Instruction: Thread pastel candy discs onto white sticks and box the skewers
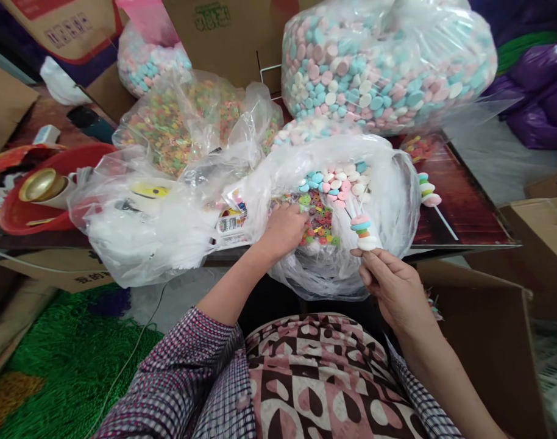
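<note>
My right hand (pixel 390 277) pinches a candy skewer (pixel 361 227), threaded with pink, blue, green, orange and white sweets, at its white lower end. White sticks point up from its top. My left hand (pixel 287 227) reaches into an open clear plastic bag (pixel 397 201), its fingers curled down at the small ring gummies (pixel 322 221); whatever they pinch is hidden. Behind the gummies, in the same bag, lie pink, white and blue marshmallows (pixel 340 182). A finished-looking candy skewer (pixel 428 190) on a white stick lies on the table to the right.
A big bag of marshmallows (pixel 374 79) stands at the back, beside a bag of ring gummies (pixel 187 122). A crumpled plastic bag (pixel 145 225) and a red basin (pixel 13 210) are at left. An open cardboard box (pixel 484 341) sits below the table (pixel 470 213) at right.
</note>
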Tool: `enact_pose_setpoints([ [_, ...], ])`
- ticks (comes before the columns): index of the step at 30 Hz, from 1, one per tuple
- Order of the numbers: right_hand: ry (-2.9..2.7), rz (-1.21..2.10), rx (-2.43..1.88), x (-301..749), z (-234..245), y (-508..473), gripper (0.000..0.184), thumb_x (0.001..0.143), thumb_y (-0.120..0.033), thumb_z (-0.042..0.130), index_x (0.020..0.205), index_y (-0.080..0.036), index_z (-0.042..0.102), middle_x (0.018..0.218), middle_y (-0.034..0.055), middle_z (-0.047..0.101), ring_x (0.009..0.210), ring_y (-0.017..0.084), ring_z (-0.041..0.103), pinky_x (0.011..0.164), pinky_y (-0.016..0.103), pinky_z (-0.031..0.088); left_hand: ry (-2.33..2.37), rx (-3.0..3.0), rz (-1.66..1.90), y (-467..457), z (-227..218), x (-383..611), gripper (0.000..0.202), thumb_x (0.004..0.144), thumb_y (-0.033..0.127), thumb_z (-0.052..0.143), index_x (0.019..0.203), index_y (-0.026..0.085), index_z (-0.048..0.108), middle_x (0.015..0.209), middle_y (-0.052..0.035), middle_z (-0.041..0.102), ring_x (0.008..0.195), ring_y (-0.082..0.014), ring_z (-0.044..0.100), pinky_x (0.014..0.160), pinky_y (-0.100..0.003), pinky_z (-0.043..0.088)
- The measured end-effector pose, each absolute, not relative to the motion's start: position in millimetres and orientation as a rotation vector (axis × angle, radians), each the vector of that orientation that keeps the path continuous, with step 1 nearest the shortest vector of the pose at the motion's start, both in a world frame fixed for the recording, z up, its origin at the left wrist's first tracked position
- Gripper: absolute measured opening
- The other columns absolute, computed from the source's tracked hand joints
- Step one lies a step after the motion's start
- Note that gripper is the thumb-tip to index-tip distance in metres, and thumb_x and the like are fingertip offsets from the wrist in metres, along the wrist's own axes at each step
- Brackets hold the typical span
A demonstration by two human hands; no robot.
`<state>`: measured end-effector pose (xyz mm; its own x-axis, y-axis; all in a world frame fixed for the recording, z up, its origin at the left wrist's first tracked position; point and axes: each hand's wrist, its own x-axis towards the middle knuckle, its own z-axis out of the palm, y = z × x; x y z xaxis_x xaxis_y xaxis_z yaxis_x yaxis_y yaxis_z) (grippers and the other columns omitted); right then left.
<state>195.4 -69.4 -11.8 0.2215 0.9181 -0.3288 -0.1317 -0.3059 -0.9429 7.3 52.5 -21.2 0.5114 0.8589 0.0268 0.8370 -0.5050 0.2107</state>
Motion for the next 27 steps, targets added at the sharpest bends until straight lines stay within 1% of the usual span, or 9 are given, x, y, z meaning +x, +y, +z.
enact_pose_setpoints([
  [2,-0.79,1.288,-1.475,195.5,-13.8,-70.1,0.032,0.08,-0.049,0.067,0.085,-0.018,0.07,0.053,-0.0053,0.042,0.045,0.008,0.028,0.043,0.024,0.016,1.457,2.544,0.254,51.3,-21.8,5.5,0.018,0.09,0.022,0.057,0.087,0.017,0.074,0.095,-0.0119,0.066,0.102,-0.0298,0.057,0.092,-0.042,0.039],
  [4,-0.816,1.299,-1.483,195.4,-17.1,-70.9,0.033,0.081,-0.049,0.067,0.087,-0.017,0.071,0.052,-0.0052,0.042,0.045,0.009,0.029,0.043,0.024,0.017,1.462,2.409,0.41,50.2,-22.0,3.6,0.017,0.089,0.021,0.058,0.085,0.017,0.074,0.092,-0.0104,0.067,0.099,-0.0275,0.059,0.091,-0.04,0.04],
  [8,-0.983,1.396,-1.492,191.5,-24.1,-72.5,0.039,0.083,-0.053,0.064,0.09,-0.016,0.072,0.05,-0.0052,0.043,0.046,0.009,0.031,0.043,0.024,0.018,1.344,1.847,0.845,48.2,-20.1,2.4,0.015,0.087,0.025,0.061,0.085,0.018,0.074,0.089,-0.0062,0.07,0.088,-0.0197,0.063,0.084,-0.032,0.045],
  [10,-1.062,1.416,-1.493,188.3,-25.8,-72.7,0.041,0.084,-0.054,0.062,0.091,-0.015,0.072,0.05,-0.0052,0.043,0.046,0.009,0.032,0.044,0.024,0.019,1.241,1.589,0.952,46.5,-18.6,3.7,0.016,0.085,0.03,0.064,0.084,0.018,0.074,0.087,-0.0041,0.071,0.084,-0.0176,0.064,0.081,-0.03,0.046],
  [14,-1.117,1.4,-1.523,184.0,-25.6,-72.4,0.043,0.086,-0.056,0.059,0.092,-0.015,0.072,0.05,-0.0057,0.042,0.046,0.009,0.032,0.044,0.024,0.02,1.122,1.382,0.989,39.9,-16.0,8.7,0.019,0.08,0.037,0.069,0.083,0.019,0.074,0.083,-0.0016,0.072,0.081,-0.0155,0.062,0.078,-0.027,0.046],
  [17,-1.125,1.394,-1.534,183.1,-25.2,-73.0,0.043,0.087,-0.055,0.058,0.093,-0.015,0.071,0.049,-0.0059,0.042,0.046,0.009,0.031,0.045,0.024,0.02,1.137,1.401,1.016,32.8,-13.1,12.0,0.017,0.08,0.035,0.069,0.082,0.019,0.074,0.082,-0.0012,0.072,0.08,-0.0153,0.062,0.076,-0.027,0.046],
  [21,-1.148,1.418,-1.523,183.7,-26.2,-75.6,0.043,0.087,-0.055,0.057,0.094,-0.014,0.071,0.049,-0.0055,0.043,0.047,0.01,0.032,0.045,0.024,0.02,1.174,1.509,1.069,26.5,-6.6,13.8,0.014,0.081,0.033,0.069,0.083,0.02,0.074,0.083,-0.0009,0.071,0.08,-0.015,0.061,0.078,-0.027,0.045],
  [24,-1.141,1.409,-1.506,185.6,-28.6,-76.7,0.045,0.086,-0.056,0.059,0.095,-0.014,0.072,0.049,-0.0059,0.041,0.047,0.009,0.032,0.045,0.024,0.019,1.104,1.373,1.038,26.7,-2.2,15.3,0.027,0.083,0.045,0.067,0.081,0.019,0.072,0.079,-0.0006,0.068,0.079,-0.0146,0.059,0.076,-0.027,0.045],
  [27,-1.114,1.377,-1.471,186.3,-31.2,-75.9,0.044,0.085,-0.057,0.062,0.094,-0.015,0.073,0.05,-0.0055,0.042,0.047,0.009,0.032,0.045,0.024,0.019,1.01,1.145,0.969,27.5,-0.4,20.5,0.039,0.076,0.055,0.071,0.074,0.017,0.067,0.074,-0.0004,0.066,0.072,-0.0125,0.057,0.072,-0.027,0.044],
])
